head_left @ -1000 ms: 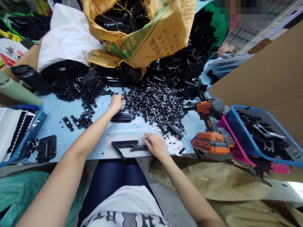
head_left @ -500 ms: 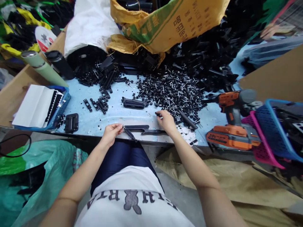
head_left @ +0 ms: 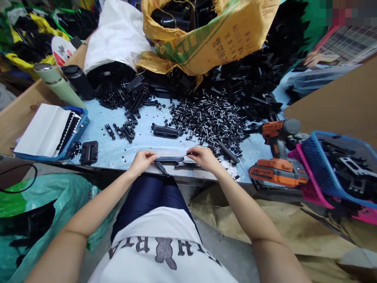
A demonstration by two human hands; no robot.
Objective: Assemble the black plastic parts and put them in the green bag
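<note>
A long black plastic bracket lies at the near edge of the light blue table. My left hand pinches its left end. My right hand grips its right end and pinches a small black pin there. Just beyond my right hand spreads a heap of black pins with silver tips. A second black bracket lies on the table behind the first.
An orange cordless drill stands at the right, beside blue and pink baskets of black parts. A yellow sack and piles of black parts fill the back. A blue tray, bottles and a black hinge piece sit left.
My left hand came back from the pin heap to the bracket's left end. My right hand picked a pin from the heap and brought it to the bracket's right end. The view tilted.
</note>
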